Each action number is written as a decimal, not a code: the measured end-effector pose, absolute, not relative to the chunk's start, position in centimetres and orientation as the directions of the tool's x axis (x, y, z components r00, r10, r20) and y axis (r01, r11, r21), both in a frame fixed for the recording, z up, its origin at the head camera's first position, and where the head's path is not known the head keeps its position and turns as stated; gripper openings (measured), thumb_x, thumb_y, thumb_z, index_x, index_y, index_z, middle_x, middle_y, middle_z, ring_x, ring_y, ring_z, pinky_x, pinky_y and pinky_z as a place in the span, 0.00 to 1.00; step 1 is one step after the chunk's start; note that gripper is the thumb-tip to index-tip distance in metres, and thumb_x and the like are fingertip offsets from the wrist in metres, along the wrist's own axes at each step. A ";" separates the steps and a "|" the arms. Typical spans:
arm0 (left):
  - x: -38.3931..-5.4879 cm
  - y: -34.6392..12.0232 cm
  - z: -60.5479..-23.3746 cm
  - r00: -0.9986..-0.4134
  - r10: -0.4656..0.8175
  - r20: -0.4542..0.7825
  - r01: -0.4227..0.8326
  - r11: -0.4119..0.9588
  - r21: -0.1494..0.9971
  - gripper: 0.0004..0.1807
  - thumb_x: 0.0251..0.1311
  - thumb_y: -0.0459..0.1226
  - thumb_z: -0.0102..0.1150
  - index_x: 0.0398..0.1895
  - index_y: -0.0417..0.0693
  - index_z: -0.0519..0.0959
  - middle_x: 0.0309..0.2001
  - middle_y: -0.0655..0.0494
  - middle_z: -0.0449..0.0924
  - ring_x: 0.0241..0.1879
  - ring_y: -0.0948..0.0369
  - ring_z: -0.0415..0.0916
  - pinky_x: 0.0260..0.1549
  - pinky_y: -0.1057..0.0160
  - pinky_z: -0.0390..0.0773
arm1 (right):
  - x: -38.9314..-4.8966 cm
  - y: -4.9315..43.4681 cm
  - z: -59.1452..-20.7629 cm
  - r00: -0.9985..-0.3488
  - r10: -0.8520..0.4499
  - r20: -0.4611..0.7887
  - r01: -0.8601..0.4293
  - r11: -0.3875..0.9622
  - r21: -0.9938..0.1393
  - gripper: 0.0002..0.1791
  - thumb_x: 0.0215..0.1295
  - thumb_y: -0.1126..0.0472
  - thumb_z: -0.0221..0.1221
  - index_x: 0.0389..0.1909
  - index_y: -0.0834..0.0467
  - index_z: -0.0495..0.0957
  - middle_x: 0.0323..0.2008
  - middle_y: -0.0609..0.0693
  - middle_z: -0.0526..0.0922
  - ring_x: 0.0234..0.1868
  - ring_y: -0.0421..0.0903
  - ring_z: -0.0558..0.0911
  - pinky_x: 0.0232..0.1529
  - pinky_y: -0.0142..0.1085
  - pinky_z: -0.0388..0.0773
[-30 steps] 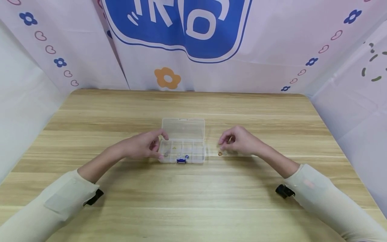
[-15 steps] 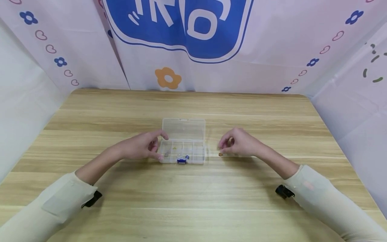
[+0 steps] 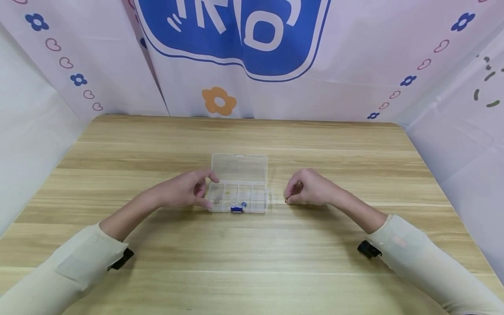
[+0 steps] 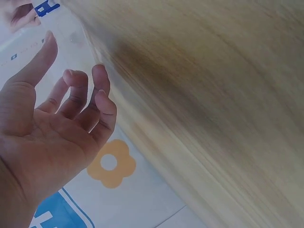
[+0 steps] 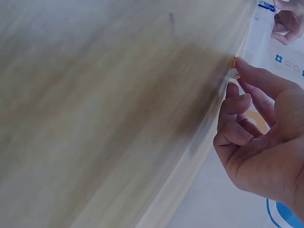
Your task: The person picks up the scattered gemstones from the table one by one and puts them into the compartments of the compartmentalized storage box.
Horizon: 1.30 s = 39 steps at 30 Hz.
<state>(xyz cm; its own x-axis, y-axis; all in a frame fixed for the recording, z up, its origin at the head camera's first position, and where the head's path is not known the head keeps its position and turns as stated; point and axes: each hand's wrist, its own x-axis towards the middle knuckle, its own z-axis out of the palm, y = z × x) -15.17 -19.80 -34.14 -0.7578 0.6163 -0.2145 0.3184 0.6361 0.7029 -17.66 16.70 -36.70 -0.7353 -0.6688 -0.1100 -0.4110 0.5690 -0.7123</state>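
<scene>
A clear plastic compartment box lies on the table with its lid raised at the back. My left hand rests at its left end, thumb by the front corner and index finger near the hinge; the fingers look relaxed in the left wrist view. To the right of the box, my right hand pinches a small orange gem-like piece between thumb and index finger, low over the tabletop. Inside the box are a blue piece and a yellowish piece, both tiny.
A blue latch sits at the box's front edge. The wood-grain table reaches back to a printed white cloth. A small black device hangs under the right sleeve, and another under the left.
The right thumb and index finger have closed on the orange piece, which lay exposed on the table a second ago. The left hand and the box have stayed in place.
</scene>
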 end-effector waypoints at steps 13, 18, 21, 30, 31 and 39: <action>-15.1 -19.5 -33.7 -0.781 0.587 -0.214 0.330 0.679 0.656 0.30 0.55 0.36 0.78 0.58 0.33 0.75 0.23 0.58 0.70 0.25 0.61 0.66 0.27 0.65 0.69 | -17.5 16.5 -36.3 -0.739 -0.662 -0.130 -0.400 0.585 -0.706 0.07 0.58 0.70 0.73 0.27 0.56 0.86 0.30 0.44 0.87 0.36 0.40 0.84 0.44 0.38 0.83; -15.3 -19.4 -33.7 -0.783 0.581 -0.223 0.335 0.695 0.636 0.30 0.54 0.36 0.79 0.57 0.34 0.76 0.23 0.58 0.69 0.25 0.62 0.65 0.28 0.65 0.69 | -17.5 16.4 -36.0 -0.744 -0.655 -0.133 -0.397 0.592 -0.701 0.07 0.59 0.69 0.73 0.27 0.56 0.86 0.31 0.43 0.87 0.35 0.40 0.85 0.44 0.38 0.83; -15.4 -19.4 -33.8 -0.780 0.586 -0.218 0.345 0.695 0.631 0.30 0.54 0.36 0.79 0.57 0.34 0.76 0.22 0.58 0.69 0.25 0.62 0.65 0.28 0.65 0.68 | -17.6 16.4 -35.9 -0.744 -0.655 -0.132 -0.396 0.592 -0.702 0.07 0.60 0.69 0.73 0.27 0.56 0.86 0.31 0.43 0.88 0.35 0.40 0.85 0.42 0.37 0.83; -15.4 -19.2 -33.6 -0.772 0.598 -0.218 0.346 0.682 0.644 0.30 0.54 0.36 0.79 0.57 0.33 0.76 0.22 0.59 0.68 0.24 0.62 0.64 0.28 0.65 0.68 | -17.6 16.4 -35.7 -0.754 -0.641 -0.144 -0.374 0.599 -0.709 0.07 0.61 0.68 0.72 0.27 0.56 0.86 0.31 0.44 0.88 0.32 0.42 0.82 0.36 0.35 0.79; -15.4 -19.2 -33.6 -0.771 0.597 -0.222 0.344 0.684 0.643 0.31 0.54 0.36 0.79 0.57 0.33 0.76 0.22 0.59 0.68 0.24 0.63 0.64 0.28 0.64 0.68 | -17.6 16.4 -35.7 -0.755 -0.640 -0.142 -0.373 0.599 -0.709 0.07 0.61 0.68 0.72 0.27 0.56 0.86 0.31 0.44 0.88 0.32 0.41 0.82 0.36 0.35 0.79; -15.6 -19.2 -33.7 -0.769 0.597 -0.228 0.350 0.692 0.632 0.31 0.54 0.37 0.79 0.57 0.33 0.76 0.22 0.59 0.67 0.24 0.62 0.63 0.29 0.64 0.68 | -17.7 16.2 -35.6 -0.766 -0.631 -0.124 -0.365 0.585 -0.724 0.07 0.60 0.69 0.72 0.28 0.57 0.85 0.30 0.44 0.87 0.32 0.41 0.83 0.36 0.33 0.79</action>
<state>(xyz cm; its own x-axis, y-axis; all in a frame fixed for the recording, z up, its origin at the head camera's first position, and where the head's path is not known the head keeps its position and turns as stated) -15.56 -19.16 -33.71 -0.7689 0.5974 -0.2278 0.3503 0.6916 0.6316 -17.67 16.19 -35.63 -0.7660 -0.6309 -0.1237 -0.3652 0.5854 -0.7239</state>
